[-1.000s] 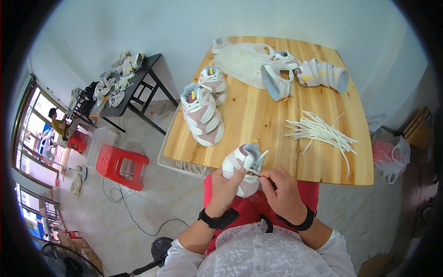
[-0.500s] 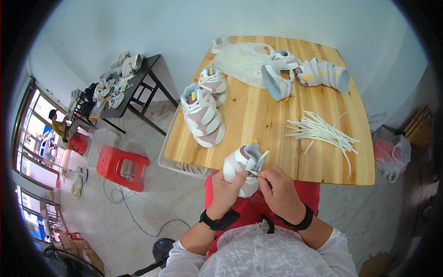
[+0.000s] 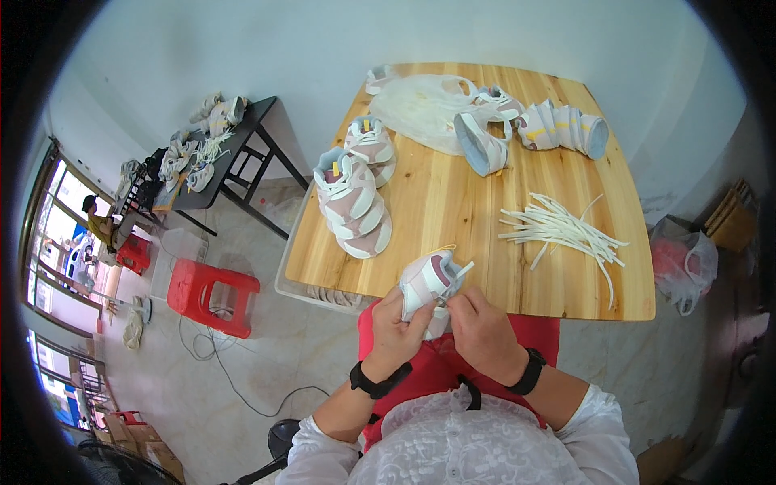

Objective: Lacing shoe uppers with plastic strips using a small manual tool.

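Note:
A small white and pale pink shoe (image 3: 422,284) is held tilted above my lap, at the near edge of the wooden table. My left hand (image 3: 396,330) is closed round its near left side, thumb pressed on the upper. My right hand (image 3: 485,330) pinches at the shoe's lacing, closed on what looks like a white shoelace, mostly hidden by the fingers. One loose white lace end (image 3: 465,270) sticks out near the shoe's opening. Further right on the table lies a bundle of white shoelaces (image 3: 562,232).
Laced shoes (image 3: 347,190) are stacked at the table's left. Toward the back lie a clear plastic bag (image 3: 420,109), a single shoe (image 3: 480,145) and a row of nested shoes (image 3: 558,129). A red stool (image 3: 212,295) and a black table (image 3: 230,158) with shoes stand left.
The shoe has been turned and tipped in my left hand, so its opening faces more to the right. My right hand has shifted slightly, still pinching at the lacing.

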The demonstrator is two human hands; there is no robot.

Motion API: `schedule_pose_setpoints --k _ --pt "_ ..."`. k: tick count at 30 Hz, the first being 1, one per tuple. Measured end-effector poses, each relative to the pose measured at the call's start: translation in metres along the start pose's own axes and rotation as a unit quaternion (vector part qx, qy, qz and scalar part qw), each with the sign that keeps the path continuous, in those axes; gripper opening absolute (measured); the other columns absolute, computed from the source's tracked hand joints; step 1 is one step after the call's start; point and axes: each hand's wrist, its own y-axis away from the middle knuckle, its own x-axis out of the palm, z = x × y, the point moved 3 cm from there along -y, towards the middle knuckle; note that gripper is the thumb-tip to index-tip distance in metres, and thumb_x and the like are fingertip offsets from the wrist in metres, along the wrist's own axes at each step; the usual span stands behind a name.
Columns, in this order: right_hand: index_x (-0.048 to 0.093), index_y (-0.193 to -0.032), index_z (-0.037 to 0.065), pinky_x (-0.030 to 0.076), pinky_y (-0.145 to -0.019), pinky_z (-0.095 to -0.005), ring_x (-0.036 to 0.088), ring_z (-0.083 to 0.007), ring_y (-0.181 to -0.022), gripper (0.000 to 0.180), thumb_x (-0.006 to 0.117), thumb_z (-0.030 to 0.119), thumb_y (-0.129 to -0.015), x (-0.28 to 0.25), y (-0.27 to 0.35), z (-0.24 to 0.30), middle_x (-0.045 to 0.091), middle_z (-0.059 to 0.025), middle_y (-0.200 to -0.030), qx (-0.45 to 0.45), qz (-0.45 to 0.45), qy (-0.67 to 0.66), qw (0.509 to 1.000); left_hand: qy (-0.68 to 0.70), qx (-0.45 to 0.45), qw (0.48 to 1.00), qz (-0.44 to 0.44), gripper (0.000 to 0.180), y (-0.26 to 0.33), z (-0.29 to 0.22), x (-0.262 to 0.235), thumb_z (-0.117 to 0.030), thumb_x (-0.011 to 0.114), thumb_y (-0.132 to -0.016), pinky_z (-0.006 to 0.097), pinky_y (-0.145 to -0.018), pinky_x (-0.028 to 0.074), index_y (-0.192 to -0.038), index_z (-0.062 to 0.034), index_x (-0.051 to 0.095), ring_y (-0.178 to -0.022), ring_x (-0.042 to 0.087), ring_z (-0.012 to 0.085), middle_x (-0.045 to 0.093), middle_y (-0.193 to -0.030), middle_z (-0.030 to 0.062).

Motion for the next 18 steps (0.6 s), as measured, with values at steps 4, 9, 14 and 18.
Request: schedule_pose_setpoints --k 4,9,14,18 --pt "0.052 -0.086 -0.001 0.040 -0.050 -0.0293 0.050 -0.0239 -0.059 0.009 0.055 0.006 -0.083 0.006 -0.001 -0.016 0.053 -0.0112 -0.067 0.333 0.155 -0.382 0.848 -0.040 0.082 0.996 -0.020 0.014 -0.001 -0.006 0.003 -0.002 0.061 -0.079 0.025 -0.060 0.044 -0.092 0.0015 0.064 -0.069 0.057 0.0124 0.060 -0.079 0.0057" --pt "0.054 -0.082 0.001 0.045 -0.059 -0.0396 0.056 -0.0329 -0.071 0.007 0.053 0.008 -0.084 0.004 -0.016 -0.013 0.055 -0.0150 -0.075 0.248 0.096 -0.295 0.918 -0.096 0.025 0.995 -0.014 0.023 -0.001 -0.004 0.002 -0.002 0.061 -0.080 0.029 -0.068 0.048 -0.103 0.0014 0.062 -0.082 0.063 0.0189 0.064 -0.093 0.0124" --pt "0.057 -0.089 0.001 0.045 -0.063 -0.0386 0.055 -0.0338 -0.071 0.010 0.055 0.009 -0.084 -0.016 -0.014 -0.010 0.056 -0.0145 -0.078 0.121 0.063 -0.126 0.983 0.100 -0.111 0.982 -0.115 0.025 -0.004 0.025 -0.012 -0.005 0.061 -0.083 0.028 -0.073 0.048 -0.107 0.0004 0.060 -0.083 0.061 0.0139 0.064 -0.099 0.0065" --pt "0.059 -0.085 0.002 0.045 -0.061 -0.0368 0.056 -0.0300 -0.069 0.012 0.064 0.010 -0.077 -0.043 -0.020 -0.011 0.055 -0.0143 -0.076 0.194 0.010 -0.169 0.966 0.255 -0.176 0.950 -0.043 0.026 0.000 0.025 -0.018 -0.007 0.062 -0.085 0.028 -0.079 0.047 -0.110 -0.0001 0.059 -0.087 0.061 0.0134 0.063 -0.104 0.0061"
